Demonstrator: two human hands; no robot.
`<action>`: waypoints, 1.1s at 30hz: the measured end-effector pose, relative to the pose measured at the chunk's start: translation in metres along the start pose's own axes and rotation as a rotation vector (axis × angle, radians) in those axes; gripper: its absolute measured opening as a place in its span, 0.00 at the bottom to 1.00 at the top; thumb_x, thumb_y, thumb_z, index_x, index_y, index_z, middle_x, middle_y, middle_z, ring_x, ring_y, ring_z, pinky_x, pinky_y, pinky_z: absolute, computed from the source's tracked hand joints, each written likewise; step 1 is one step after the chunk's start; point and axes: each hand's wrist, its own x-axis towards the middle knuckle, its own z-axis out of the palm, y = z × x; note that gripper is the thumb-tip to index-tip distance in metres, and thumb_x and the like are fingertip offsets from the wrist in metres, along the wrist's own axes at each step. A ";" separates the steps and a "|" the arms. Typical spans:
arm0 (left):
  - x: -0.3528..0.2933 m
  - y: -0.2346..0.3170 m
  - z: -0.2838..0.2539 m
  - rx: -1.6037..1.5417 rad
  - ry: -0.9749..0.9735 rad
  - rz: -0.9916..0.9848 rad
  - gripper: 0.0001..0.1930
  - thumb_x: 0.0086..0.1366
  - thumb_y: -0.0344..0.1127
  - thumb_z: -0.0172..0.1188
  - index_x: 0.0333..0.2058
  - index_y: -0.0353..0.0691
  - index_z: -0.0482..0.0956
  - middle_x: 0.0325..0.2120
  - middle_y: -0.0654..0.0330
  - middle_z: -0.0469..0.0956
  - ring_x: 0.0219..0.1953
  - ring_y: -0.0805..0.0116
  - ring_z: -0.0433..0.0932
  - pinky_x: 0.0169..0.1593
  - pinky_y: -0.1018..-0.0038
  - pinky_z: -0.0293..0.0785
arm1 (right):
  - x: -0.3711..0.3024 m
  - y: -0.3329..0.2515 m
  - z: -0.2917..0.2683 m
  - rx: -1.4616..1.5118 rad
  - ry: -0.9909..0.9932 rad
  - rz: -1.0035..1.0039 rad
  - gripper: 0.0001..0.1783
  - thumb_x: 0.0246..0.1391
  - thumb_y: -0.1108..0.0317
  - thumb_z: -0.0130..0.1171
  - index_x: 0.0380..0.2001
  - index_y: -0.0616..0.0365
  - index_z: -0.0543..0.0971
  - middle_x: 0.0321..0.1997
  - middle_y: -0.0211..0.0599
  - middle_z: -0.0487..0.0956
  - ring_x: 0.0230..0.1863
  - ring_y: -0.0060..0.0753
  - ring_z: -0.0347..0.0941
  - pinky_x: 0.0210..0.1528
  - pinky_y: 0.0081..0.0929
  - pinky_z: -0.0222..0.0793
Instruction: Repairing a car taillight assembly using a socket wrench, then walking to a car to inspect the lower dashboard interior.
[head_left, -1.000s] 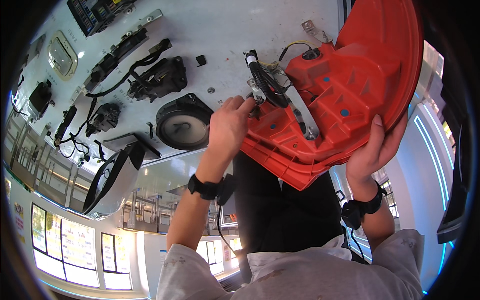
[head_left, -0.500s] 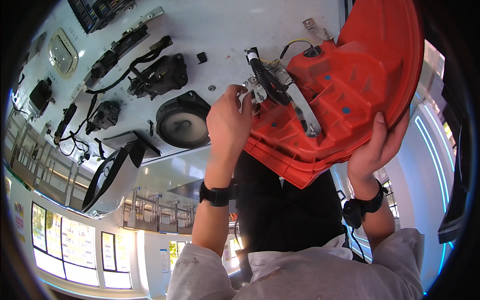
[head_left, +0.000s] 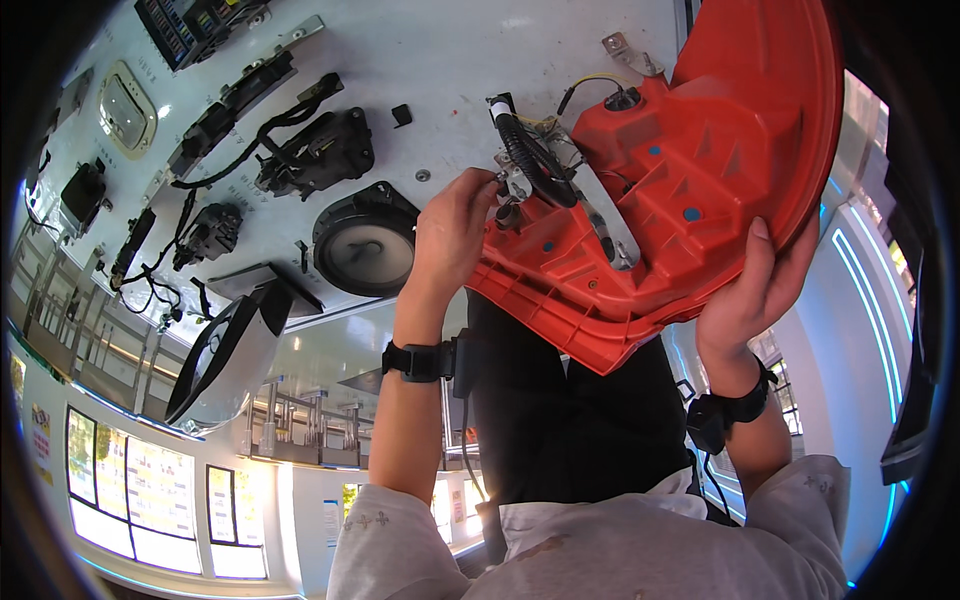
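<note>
A large red car tail light housing (head_left: 690, 160) shows its moulded back, which is ribbed and dotted with blue spots. My right hand (head_left: 752, 295) grips its lower right rim, thumb on top. A metal bracket (head_left: 606, 225) crosses the housing, with a black corrugated cable sleeve (head_left: 530, 155) bent over it. At the bracket's left end, my left hand (head_left: 455, 228) pinches its fingertips together against a small metal fitting (head_left: 503, 178); anything between them is too small to make out. A black plug (head_left: 622, 100) with a yellow wire sits in the housing's upper part.
On the white panel, left of my left hand, are a round speaker (head_left: 366, 243), a black latch-like unit (head_left: 320, 152) and wiring (head_left: 150, 280). A wing mirror (head_left: 225, 350) juts from the panel's near edge. A small metal bracket (head_left: 630, 55) stands at the top.
My left hand has shifted slightly left, its fingertips staying at the bracket's left end, and more of the fitting there now shows. My right hand keeps its hold.
</note>
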 end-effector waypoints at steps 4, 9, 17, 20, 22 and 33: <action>0.000 0.001 0.001 0.051 0.002 0.114 0.09 0.62 0.30 0.57 0.40 0.35 0.79 0.29 0.54 0.79 0.32 0.62 0.78 0.39 0.73 0.72 | 0.000 0.003 0.000 -0.004 0.006 -0.001 0.28 0.57 0.70 0.46 0.60 0.69 0.61 0.60 0.47 0.66 0.57 0.36 0.64 0.60 0.29 0.56; 0.000 0.000 0.000 0.037 0.042 0.117 0.09 0.58 0.29 0.60 0.38 0.36 0.82 0.31 0.53 0.80 0.31 0.63 0.79 0.36 0.73 0.73 | -0.001 0.003 -0.001 -0.007 0.000 -0.009 0.28 0.57 0.70 0.46 0.60 0.69 0.61 0.59 0.47 0.66 0.57 0.36 0.65 0.60 0.29 0.56; 0.007 -0.001 -0.007 0.206 0.064 0.366 0.09 0.55 0.27 0.61 0.36 0.37 0.82 0.32 0.56 0.79 0.35 0.58 0.76 0.40 0.68 0.71 | -0.001 0.002 0.000 0.019 -0.006 -0.016 0.27 0.57 0.71 0.46 0.59 0.70 0.61 0.59 0.47 0.67 0.58 0.36 0.64 0.61 0.29 0.55; 0.007 0.001 -0.008 0.245 0.060 0.414 0.09 0.54 0.25 0.60 0.35 0.38 0.82 0.32 0.57 0.79 0.36 0.57 0.75 0.42 0.66 0.70 | -0.001 0.002 0.000 0.038 -0.001 -0.010 0.27 0.57 0.71 0.46 0.60 0.70 0.61 0.59 0.47 0.66 0.58 0.36 0.64 0.61 0.29 0.55; 0.005 -0.001 -0.005 0.287 0.060 0.451 0.10 0.54 0.24 0.59 0.35 0.38 0.82 0.32 0.58 0.79 0.37 0.57 0.75 0.43 0.66 0.70 | -0.001 0.002 0.000 0.050 0.002 -0.006 0.27 0.57 0.71 0.46 0.60 0.70 0.61 0.60 0.47 0.66 0.58 0.36 0.64 0.61 0.29 0.55; 0.001 -0.007 -0.001 0.397 0.102 0.544 0.17 0.48 0.22 0.56 0.39 0.40 0.81 0.36 0.60 0.78 0.41 0.59 0.74 0.45 0.65 0.69 | -0.001 0.002 0.001 0.034 0.009 -0.020 0.27 0.57 0.71 0.46 0.59 0.70 0.62 0.59 0.46 0.67 0.58 0.35 0.64 0.61 0.28 0.54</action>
